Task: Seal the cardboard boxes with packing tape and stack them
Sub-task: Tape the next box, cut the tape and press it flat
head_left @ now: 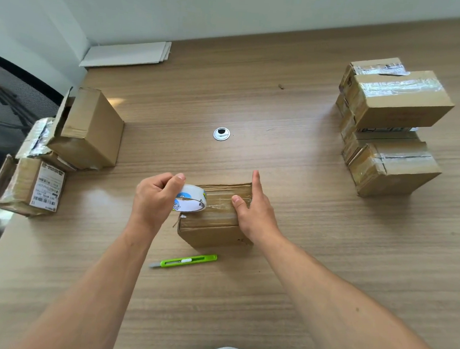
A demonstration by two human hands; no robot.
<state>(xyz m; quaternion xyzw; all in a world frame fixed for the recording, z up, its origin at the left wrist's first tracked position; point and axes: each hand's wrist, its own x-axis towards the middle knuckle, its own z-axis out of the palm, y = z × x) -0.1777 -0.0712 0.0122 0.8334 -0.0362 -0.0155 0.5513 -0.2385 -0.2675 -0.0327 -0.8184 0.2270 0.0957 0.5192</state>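
- My left hand [157,196] gripped the white roll of clear packing tape [194,199], fingers curled round its rim, and held it just above the left end of the small brown cardboard box [213,228]
- That box sat in the middle of the wooden table [268,301], right in front of me, with a strip of tape running from the roll across its top seam
- My right hand [253,212] lay against the box's right side with the fingers straight, gripping nothing, and the thumb pressed the tape down on the lid
- I judged I was mid-seal: the strip was laid along the seam but not yet cut from the roll
- The next move called for the green plastic utility knife [186,261], which lay on the table just nearer to me than the box; one hand would have to let go to fetch it while the strip stayed taut
- The stack of taped cardboard boxes [392,126] stood well apart on the right, where this one would probably go
- The open, unsealed cardboard boxes [89,127] waited on the left edge of the table
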